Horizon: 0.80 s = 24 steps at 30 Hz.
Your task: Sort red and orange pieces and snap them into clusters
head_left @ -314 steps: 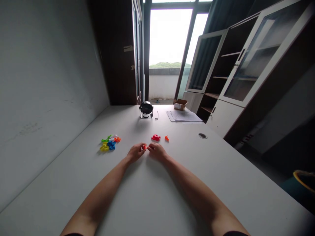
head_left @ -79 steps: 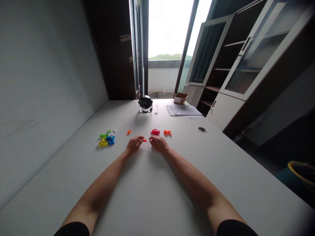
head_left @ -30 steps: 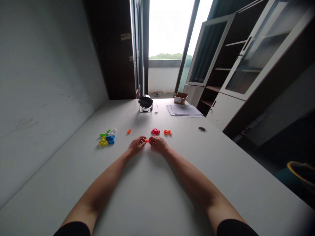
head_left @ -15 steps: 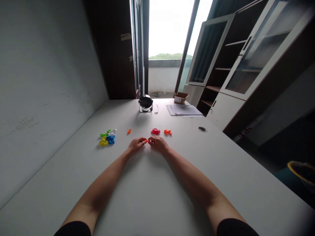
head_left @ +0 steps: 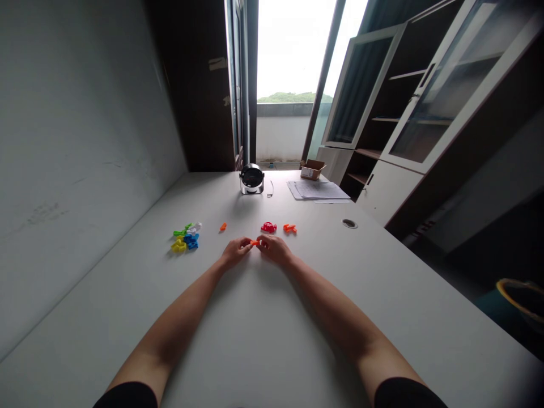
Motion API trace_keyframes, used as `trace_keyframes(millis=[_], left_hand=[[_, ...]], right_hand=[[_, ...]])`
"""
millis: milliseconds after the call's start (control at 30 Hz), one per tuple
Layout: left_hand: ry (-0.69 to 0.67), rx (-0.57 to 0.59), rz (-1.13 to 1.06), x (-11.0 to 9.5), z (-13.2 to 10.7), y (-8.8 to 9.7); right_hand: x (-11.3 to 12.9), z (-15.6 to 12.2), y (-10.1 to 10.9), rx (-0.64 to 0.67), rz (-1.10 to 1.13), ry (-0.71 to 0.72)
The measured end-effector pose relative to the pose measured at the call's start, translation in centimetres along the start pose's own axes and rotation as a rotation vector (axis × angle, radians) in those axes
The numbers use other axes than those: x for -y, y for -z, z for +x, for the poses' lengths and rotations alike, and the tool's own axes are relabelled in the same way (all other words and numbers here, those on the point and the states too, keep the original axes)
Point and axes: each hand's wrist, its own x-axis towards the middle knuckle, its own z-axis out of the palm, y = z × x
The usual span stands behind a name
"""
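Between my two hands is a small orange plastic piece (head_left: 255, 243), pinched at both ends. My left hand (head_left: 236, 251) is closed on its left end, fingertips together. On the other end, the thumb and fingers of my right hand (head_left: 273, 249) are closed too. The piece's exact shape is partly covered by the fingers. Just beyond my right hand lies a cluster of red plastic pieces (head_left: 268, 228), with orange pieces (head_left: 289, 228) to its right. A single orange piece (head_left: 223, 226) lies beyond my left hand.
Left on the white table (head_left: 255, 340) are yellow pieces (head_left: 179, 245), blue pieces (head_left: 192, 241), green pieces (head_left: 182, 232) and white pieces (head_left: 194, 229). Farther back stand a round black device (head_left: 251, 178), papers (head_left: 318, 190) and an open cardboard box (head_left: 312, 169). A cable hole (head_left: 349, 224) is at right.
More of the orange piece shows between my fingertips now, and my right fingers have shifted very slightly. The other pieces have stayed in place.
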Motion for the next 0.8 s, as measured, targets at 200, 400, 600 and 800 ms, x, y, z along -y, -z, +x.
trace_keyframes(millis=[200, 400, 600, 800], left_hand=[[0.018, 0.008, 0.004, 0.18, 0.05, -0.05], [0.016, -0.020, -0.004, -0.15, -0.04, 0.06], [0.007, -0.017, -0.025, -0.47, -0.39, 0.03], [-0.002, 0.007, 0.001, -0.55, -0.35, 0.00]], right_hand=[[-0.11, -0.07, 0.09, -0.002, 0.004, 0.017], [-0.02, -0.04, 0.28, 0.005, -0.014, 0.036], [0.09, -0.03, 0.43, 0.004, -0.019, 0.026], [0.23, 0.04, 0.41, 0.006, 0.005, -0.003]])
